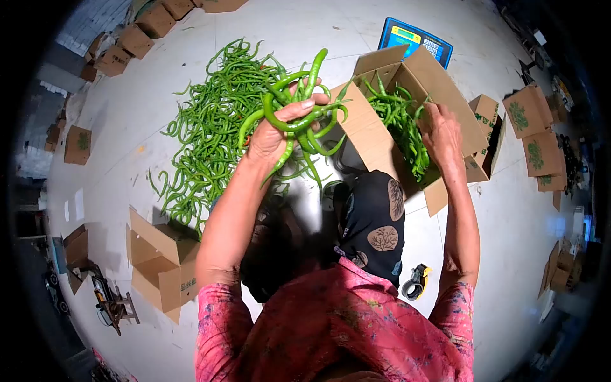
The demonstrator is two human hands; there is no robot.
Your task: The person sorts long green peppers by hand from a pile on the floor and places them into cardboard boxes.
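Observation:
My left hand is closed around a bunch of long, curly green chili peppers, raised in front of my knees; their ends stick out on both sides of the fingers. Below and left of it, a large heap of green chili peppers spreads over the floor, with a few red bits among them. At the right, an open cardboard box holds more green chili peppers. My right hand is at that box's right side, fingers curled down beside the peppers; what they grip is partly hidden.
Behind the box is a blue digital scale. An open cardboard box stands at lower left, another at right. A tape dispenser lies by my right knee. Several more boxes line the edges.

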